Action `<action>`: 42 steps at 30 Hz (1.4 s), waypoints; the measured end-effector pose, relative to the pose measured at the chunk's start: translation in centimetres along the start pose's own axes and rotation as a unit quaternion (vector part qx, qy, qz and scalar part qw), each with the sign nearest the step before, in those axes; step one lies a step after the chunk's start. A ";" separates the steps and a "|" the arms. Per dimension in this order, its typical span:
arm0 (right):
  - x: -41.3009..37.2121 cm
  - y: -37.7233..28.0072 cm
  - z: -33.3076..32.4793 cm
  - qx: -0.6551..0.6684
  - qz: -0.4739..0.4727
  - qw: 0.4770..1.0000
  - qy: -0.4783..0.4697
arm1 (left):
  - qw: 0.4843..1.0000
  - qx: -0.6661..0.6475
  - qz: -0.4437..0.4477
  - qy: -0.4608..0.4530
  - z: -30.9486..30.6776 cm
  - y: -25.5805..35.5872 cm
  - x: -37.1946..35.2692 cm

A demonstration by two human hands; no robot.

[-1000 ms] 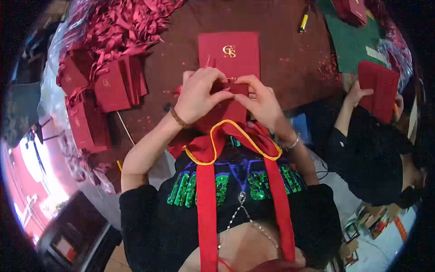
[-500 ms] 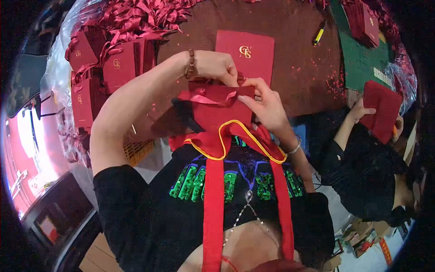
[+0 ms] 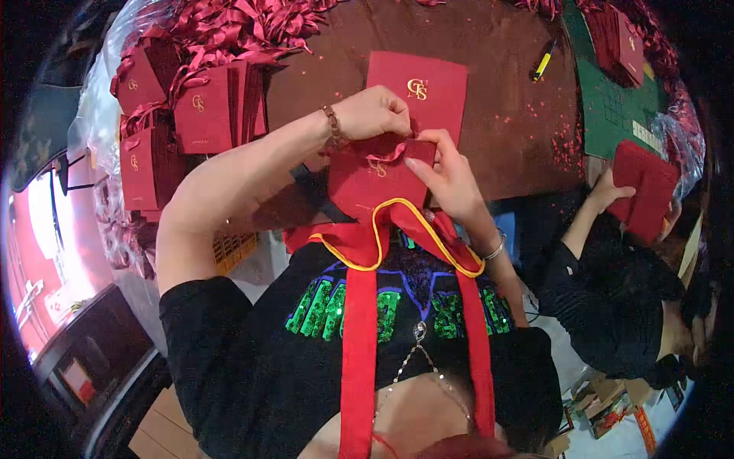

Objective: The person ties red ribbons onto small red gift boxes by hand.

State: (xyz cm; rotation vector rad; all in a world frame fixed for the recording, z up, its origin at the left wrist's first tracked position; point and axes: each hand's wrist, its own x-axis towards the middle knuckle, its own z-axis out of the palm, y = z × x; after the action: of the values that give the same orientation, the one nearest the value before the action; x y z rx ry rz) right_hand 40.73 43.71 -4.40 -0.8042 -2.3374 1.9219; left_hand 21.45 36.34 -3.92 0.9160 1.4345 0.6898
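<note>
A dark red gift bag [image 3: 355, 186] with gold letters is held up in front of my apron. My left hand [image 3: 375, 115], wearing a brown bead bracelet, is closed at the bag's top edge, pinching a red ribbon [image 3: 391, 153]. The exact spot between its fingertips is hidden. On the bag's upper right corner my right hand [image 3: 449, 180] is closed, thumb on the front and fingers behind. Just beyond both hands, a larger flat red bag [image 3: 443, 96] with gold letters lies on the brown table cover [image 3: 505, 145].
Stacked red bags [image 3: 202, 115] stand at the left, below a heap of red ribbons [image 3: 237, 34]. A yellow marker [image 3: 544, 61] lies at the back right, near a green cutting mat [image 3: 615, 115]. A co-worker at the right holds red bags [image 3: 646, 187].
The ribbon that hung across the bag's front is drawn up to the top edge, baring the gold letters. My left hand has shifted slightly right; my right hand still grips the corner.
</note>
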 end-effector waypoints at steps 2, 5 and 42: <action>-0.2 0.1 -0.3 0.001 -0.011 0.999 -0.032 | 0.995 -0.027 0.067 0.073 0.0 -0.5 0.4; 0.0 1.5 0.4 0.058 -0.019 0.996 -0.068 | 0.993 -0.018 0.071 0.090 -1.9 0.1 0.6; 0.4 1.8 1.4 0.048 -0.103 0.994 -0.005 | 0.940 0.247 0.134 0.191 0.7 0.6 -1.3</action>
State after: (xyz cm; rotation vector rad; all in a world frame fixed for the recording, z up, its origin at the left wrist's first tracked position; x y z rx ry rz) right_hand 40.61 42.83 -6.48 -0.5246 -2.2138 1.9370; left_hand 22.21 35.46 -2.76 1.4459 1.8987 0.7507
